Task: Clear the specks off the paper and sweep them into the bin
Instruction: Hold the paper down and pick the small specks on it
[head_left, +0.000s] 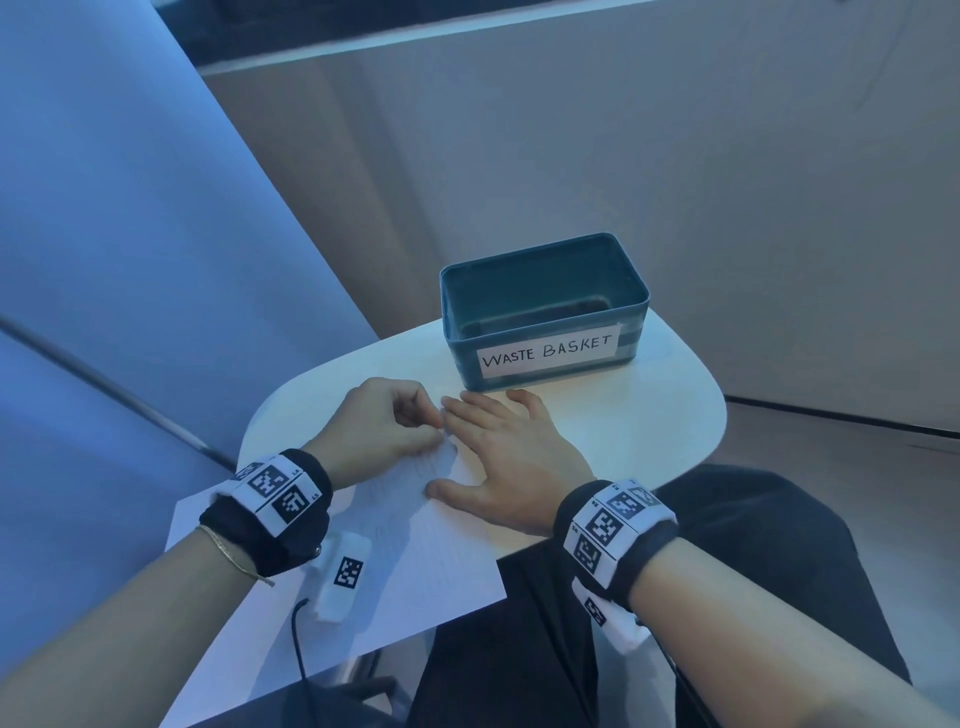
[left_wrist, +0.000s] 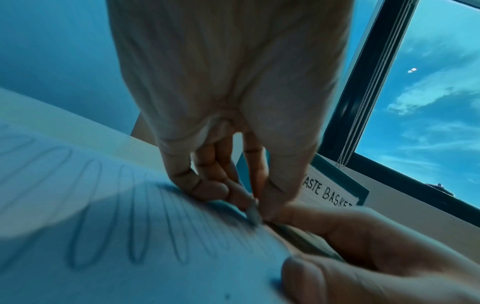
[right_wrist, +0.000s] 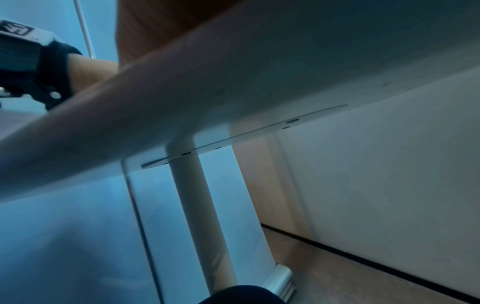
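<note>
left hand (head_left: 382, 421) curled, fingertips pinched on the paper (head_left: 415, 561); right hand (head_left: 511, 457) flat, pressing it, near the bin (head_left: 545, 306).

The paper (head_left: 415, 566) is white and carries rows of grey pencil loops, seen most clearly in the left wrist view; one small dark speck (left_wrist: 227, 296) sits near its lower edge there. The table (head_left: 670, 415) is white, with a white underside and white post. The bin (head_left: 540, 291) is dark teal, with a white label (head_left: 548, 352) hand-lettered in black, "WASTE BASKET". Both wristbands (head_left: 613, 530) are black, faced with white panels bearing black square-code patterns. The trousers (head_left: 727, 545) are black. The wall (head_left: 727, 182) is pale grey.
</note>
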